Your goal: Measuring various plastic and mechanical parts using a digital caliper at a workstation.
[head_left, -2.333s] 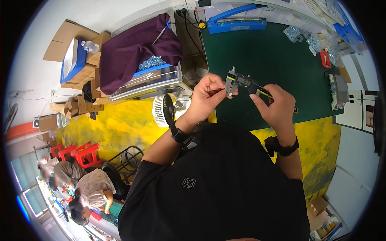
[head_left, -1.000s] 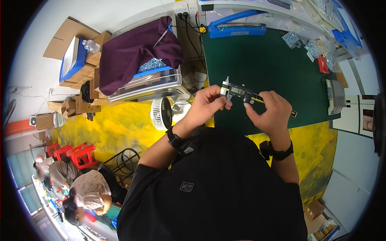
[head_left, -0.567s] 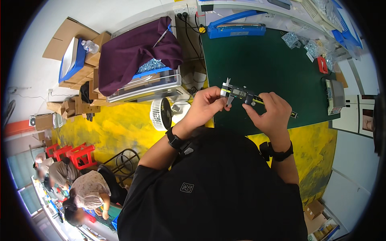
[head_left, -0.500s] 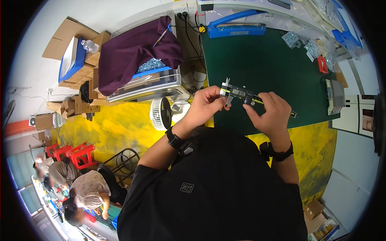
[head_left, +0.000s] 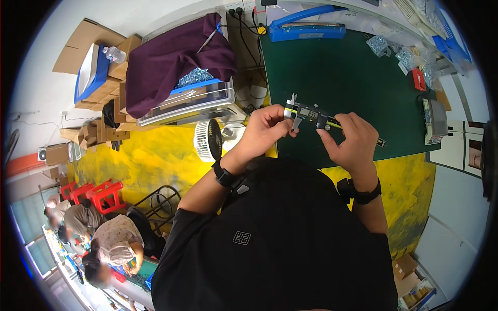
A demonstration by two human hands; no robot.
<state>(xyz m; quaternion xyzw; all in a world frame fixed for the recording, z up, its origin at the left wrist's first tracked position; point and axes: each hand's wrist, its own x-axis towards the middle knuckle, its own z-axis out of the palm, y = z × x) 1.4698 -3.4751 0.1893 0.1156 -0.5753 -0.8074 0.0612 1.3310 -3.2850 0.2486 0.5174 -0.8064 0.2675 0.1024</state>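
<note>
A black digital caliper (head_left: 312, 113) with a small display is held above the green table, its steel jaws toward my left hand. My right hand (head_left: 355, 140) is closed round the beam, the thumb beside the sliding part. At the jaws, my left hand (head_left: 270, 130) pinches with thumb and fingers. Whatever small piece may be in that pinch is hidden by the fingertips.
A green table (head_left: 321, 72) carries a blue sealer (head_left: 306, 32), bagged small parts (head_left: 377, 45) and a scale (head_left: 434, 122). On the left stand a white fan (head_left: 207, 140) and a bin under purple cloth (head_left: 176, 65). People sit at a bench at lower left.
The view has shifted slightly against the table. My right thumb has come up a little closer to the caliper's sliding part. My left hand keeps its pinch at the jaws.
</note>
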